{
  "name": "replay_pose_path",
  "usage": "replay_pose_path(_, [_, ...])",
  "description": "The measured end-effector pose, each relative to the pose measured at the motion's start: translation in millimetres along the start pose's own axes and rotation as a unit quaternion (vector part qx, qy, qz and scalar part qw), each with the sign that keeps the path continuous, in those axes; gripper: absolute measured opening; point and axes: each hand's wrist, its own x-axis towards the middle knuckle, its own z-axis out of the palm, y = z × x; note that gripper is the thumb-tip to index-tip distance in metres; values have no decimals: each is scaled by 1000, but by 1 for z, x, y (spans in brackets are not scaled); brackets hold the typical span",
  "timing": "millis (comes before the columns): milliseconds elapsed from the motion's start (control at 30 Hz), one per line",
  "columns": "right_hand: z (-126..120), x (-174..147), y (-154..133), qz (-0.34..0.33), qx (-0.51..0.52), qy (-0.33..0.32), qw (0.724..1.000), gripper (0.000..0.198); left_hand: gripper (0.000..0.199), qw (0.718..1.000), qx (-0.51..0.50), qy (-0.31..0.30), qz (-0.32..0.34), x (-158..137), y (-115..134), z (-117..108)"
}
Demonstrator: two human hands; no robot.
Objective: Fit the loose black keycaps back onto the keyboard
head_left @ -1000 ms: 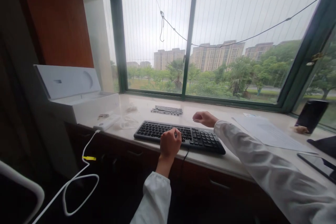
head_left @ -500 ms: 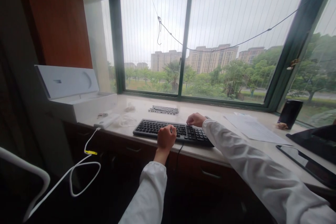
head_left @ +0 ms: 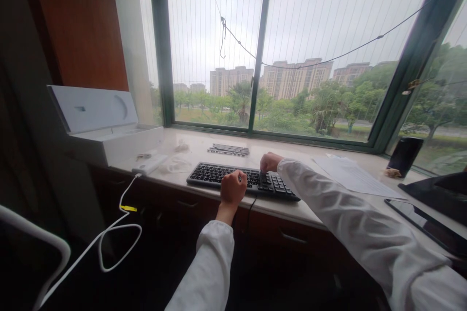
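A black keyboard (head_left: 206,173) lies along the front of the white counter, its cable hanging over the edge. My left hand (head_left: 233,187) is closed in a fist over the middle of its front side. Something small and dark shows between the curled fingers, too small to name. Curled fingers on my right hand (head_left: 270,161) reach the keyboard's back edge, just left of the number pad; their tips are partly hidden, so whether they hold anything is unclear. Behind the keyboard, small dark grey pieces (head_left: 228,149) that look like keycaps lie in rows.
At left stand an open white box (head_left: 120,148) and a white power strip (head_left: 149,165) with a cable. Crumpled clear plastic (head_left: 177,165) lies beside them. Toward the right are paper sheets (head_left: 352,175), a black upright object (head_left: 404,156) and a dark tablet-like slab (head_left: 423,223).
My right hand has shifted slightly left along the keyboard's back edge. My left hand stays nearly where it was. The whole view has moved a little.
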Motion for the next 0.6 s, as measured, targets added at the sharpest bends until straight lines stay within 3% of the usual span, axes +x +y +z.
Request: replay_pose_path(600, [-11,10,-11,42,-38,-43,997,27,35,1000,-20,5,-3,1,0,-2])
